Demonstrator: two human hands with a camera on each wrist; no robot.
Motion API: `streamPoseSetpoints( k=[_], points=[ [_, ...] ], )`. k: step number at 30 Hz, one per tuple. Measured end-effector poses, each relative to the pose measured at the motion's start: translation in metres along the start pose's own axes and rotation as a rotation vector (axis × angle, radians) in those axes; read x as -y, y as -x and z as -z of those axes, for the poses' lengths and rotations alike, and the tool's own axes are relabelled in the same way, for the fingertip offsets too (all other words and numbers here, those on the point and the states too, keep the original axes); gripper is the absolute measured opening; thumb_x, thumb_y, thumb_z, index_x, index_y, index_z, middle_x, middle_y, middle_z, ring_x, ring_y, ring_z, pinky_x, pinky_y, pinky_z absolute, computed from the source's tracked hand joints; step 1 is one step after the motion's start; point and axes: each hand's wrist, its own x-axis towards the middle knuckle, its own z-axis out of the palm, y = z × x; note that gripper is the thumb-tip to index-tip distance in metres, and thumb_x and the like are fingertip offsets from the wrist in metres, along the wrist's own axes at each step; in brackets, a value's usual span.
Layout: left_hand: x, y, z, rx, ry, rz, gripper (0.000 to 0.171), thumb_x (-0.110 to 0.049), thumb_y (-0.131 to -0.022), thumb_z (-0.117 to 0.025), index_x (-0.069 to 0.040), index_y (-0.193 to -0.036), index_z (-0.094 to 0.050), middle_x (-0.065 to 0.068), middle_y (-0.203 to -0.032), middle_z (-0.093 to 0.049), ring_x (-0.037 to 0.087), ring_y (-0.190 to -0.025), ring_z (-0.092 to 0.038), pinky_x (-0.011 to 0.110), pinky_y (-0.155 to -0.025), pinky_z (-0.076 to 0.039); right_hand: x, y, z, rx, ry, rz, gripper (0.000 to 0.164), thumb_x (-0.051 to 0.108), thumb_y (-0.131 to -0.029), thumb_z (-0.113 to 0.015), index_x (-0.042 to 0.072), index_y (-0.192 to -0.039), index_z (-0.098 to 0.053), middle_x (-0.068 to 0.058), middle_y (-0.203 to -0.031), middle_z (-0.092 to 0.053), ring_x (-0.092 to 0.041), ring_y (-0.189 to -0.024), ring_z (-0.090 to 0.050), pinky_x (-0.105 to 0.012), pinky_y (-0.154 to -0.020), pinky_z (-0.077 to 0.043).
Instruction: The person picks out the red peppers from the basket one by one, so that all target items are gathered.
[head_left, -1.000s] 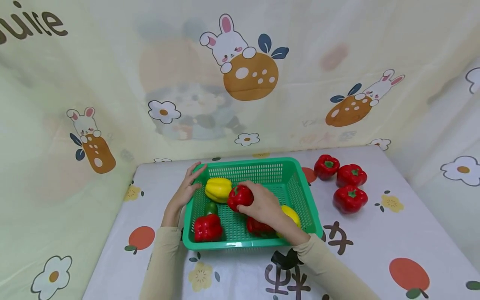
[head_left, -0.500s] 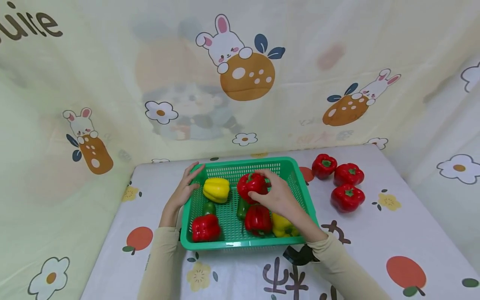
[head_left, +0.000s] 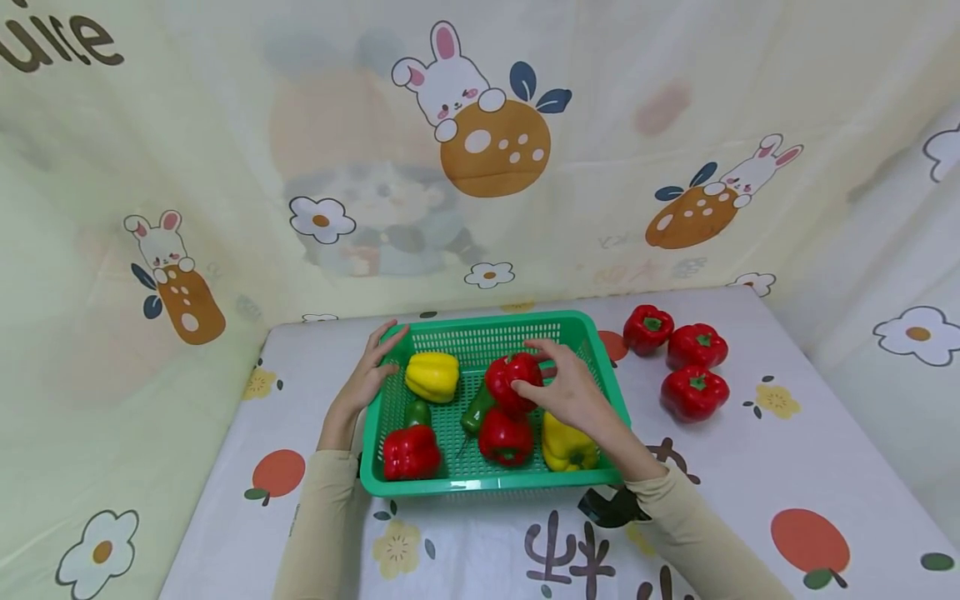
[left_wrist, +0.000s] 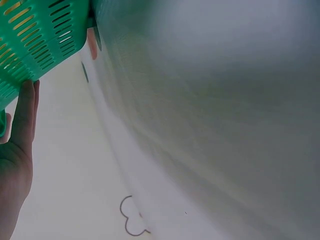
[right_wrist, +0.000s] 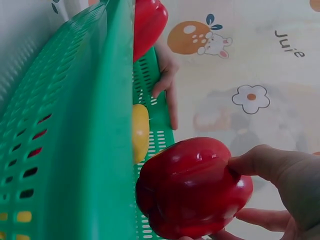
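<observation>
My right hand (head_left: 572, 387) holds a glossy red bell pepper (head_left: 510, 383) between thumb and fingers, inside the green basket (head_left: 491, 485). In the right wrist view this pepper (right_wrist: 195, 187) fills the lower middle, the thumb on its side. Below it in the basket lies another red bell pepper (head_left: 506, 437), beside a dark green vegetable (head_left: 477, 410) with a thin stem. My left hand (head_left: 366, 373) grips the basket's left rim, thumb inside; in the left wrist view its straight fingers (left_wrist: 24, 112) lie against the outer wall.
Also in the basket are a yellow bell pepper (head_left: 432, 377) at back left, another yellow pepper (head_left: 567, 442) at front right, a red bell pepper (head_left: 412, 453) at front left and a green piece (head_left: 417, 412) behind it. Three red bell peppers (head_left: 695, 393) stand on the table to the right.
My right hand has moved rightward with the red bell pepper. The red pepper below has rolled slightly left, and the green vegetable beside it has tilted. The left hand stays at the rim.
</observation>
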Motion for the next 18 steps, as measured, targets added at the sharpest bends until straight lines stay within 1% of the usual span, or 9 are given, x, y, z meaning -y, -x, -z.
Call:
streamPoseSetpoints(
  k=[3, 7, 14, 18],
  points=[
    [0.001, 0.0, 0.0, -0.001, 0.004, -0.003, 0.064, 0.013, -0.086, -0.046, 0.008, -0.148, -0.033, 0.026, -0.16, -0.011, 0.044, -0.147, -0.006, 0.068, -0.111, -0.009, -0.003, 0.0, 0.0, -0.007, 0.011, 0.015, 0.064, 0.022, -0.085, -0.075, 0.007, -0.142, -0.051, -0.018, -0.126, -0.054, -0.036, -0.108, -0.058, -0.041, -0.077, -0.057],
    [0.001, 0.0, 0.0, -0.003, 0.008, -0.005, 0.064, 0.013, -0.086, -0.045, 0.008, -0.148, -0.034, 0.025, -0.16, -0.011, 0.044, -0.147, -0.006, 0.068, -0.112, -0.008, -0.007, 0.001, 0.001, -0.021, 0.008, 0.014, 0.059, 0.022, -0.084, -0.076, 0.007, -0.137, -0.056, -0.017, -0.125, -0.054, -0.034, -0.106, -0.057, -0.041, -0.076, -0.056],
    [-0.001, 0.001, 0.0, -0.001, 0.009, -0.003, 0.065, 0.013, -0.085, -0.046, 0.007, -0.149, -0.034, 0.028, -0.159, -0.01, 0.045, -0.147, -0.005, 0.068, -0.111, -0.008, -0.012, 0.001, 0.002, -0.028, -0.041, -0.041, 0.06, 0.024, -0.083, -0.077, 0.008, -0.137, -0.056, -0.018, -0.132, -0.055, -0.035, -0.107, -0.059, -0.04, -0.075, -0.057],
    [-0.001, 0.001, 0.0, 0.002, 0.007, -0.003, 0.065, 0.013, -0.086, -0.046, 0.008, -0.149, -0.033, 0.028, -0.159, -0.009, 0.045, -0.147, -0.005, 0.068, -0.111, -0.008, -0.014, 0.001, 0.003, -0.042, -0.067, -0.034, 0.058, 0.021, -0.084, -0.076, 0.006, -0.136, -0.055, -0.017, -0.13, -0.06, -0.035, -0.107, -0.06, -0.039, -0.075, -0.058]
  ],
)
